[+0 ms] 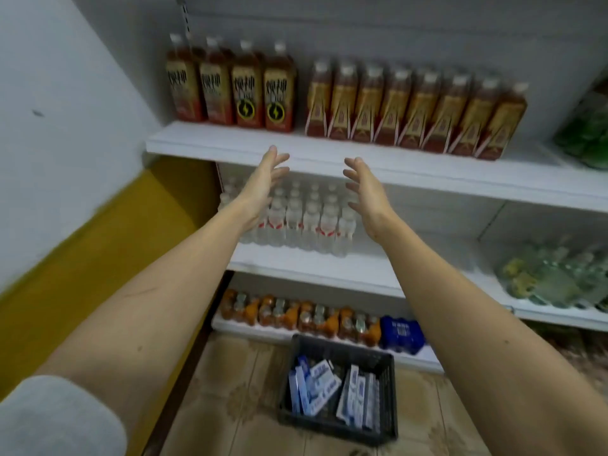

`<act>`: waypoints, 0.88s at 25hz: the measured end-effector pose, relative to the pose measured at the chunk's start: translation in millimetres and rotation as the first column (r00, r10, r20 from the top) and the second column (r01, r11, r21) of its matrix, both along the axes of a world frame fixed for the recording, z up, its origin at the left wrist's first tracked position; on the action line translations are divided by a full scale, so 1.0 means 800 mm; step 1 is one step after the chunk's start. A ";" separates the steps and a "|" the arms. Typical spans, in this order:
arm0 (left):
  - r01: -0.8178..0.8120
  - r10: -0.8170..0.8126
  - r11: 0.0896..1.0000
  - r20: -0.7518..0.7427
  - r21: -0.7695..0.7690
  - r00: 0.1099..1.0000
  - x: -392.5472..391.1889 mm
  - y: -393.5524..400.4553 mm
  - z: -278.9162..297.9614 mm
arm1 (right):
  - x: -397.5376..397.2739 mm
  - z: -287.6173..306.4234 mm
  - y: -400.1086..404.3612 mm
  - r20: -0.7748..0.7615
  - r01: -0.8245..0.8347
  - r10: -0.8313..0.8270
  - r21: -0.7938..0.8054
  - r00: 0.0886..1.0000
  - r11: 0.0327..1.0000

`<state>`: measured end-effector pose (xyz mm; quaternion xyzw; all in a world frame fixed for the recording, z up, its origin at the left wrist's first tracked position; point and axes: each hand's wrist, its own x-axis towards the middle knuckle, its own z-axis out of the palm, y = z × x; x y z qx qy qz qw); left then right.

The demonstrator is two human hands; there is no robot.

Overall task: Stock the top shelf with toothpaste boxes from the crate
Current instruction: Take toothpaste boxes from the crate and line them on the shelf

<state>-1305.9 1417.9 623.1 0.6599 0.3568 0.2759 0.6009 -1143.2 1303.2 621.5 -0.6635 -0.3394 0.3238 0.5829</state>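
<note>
Risk first: top shelf (pixel 230 143) front strip is bare but narrow, w/ tall bottles (pixel 411 106) right behind; boxes pushed in too hard could tip them. Toothpaste boxes (pixel 329 390) lie jumbled in crate (pixel 388 406) on floor at 6 o'clock. Left hand (pixel 263 185) and right hand (pixel 365 192) reach toward 12, palms facing, just below shelf edge; both grips released, fingers spread, holding nothing.

Blue-and-white toothpaste boxes (pixel 324 383) are lying jumbled inside the dark crate (pixel 388 399), which is sitting on the floor below the top shelf (pixel 329 153).
</note>
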 end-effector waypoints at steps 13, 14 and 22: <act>-0.154 0.081 0.945 -0.247 -0.289 0.966 0.091 -0.146 -0.244 | 0.072 -0.245 -0.112 -0.208 -0.226 0.182 -0.215 0.961 0.950; -0.168 0.082 0.934 -0.267 -0.315 0.960 0.099 -0.157 -0.262 | 0.081 -0.264 -0.121 -0.229 -0.237 0.182 -0.242 0.956 0.941; -0.285 0.071 0.822 -0.408 -0.493 0.910 0.099 -0.204 -0.374 | 0.094 -0.414 -0.177 -0.417 -0.265 0.048 -0.481 0.908 0.836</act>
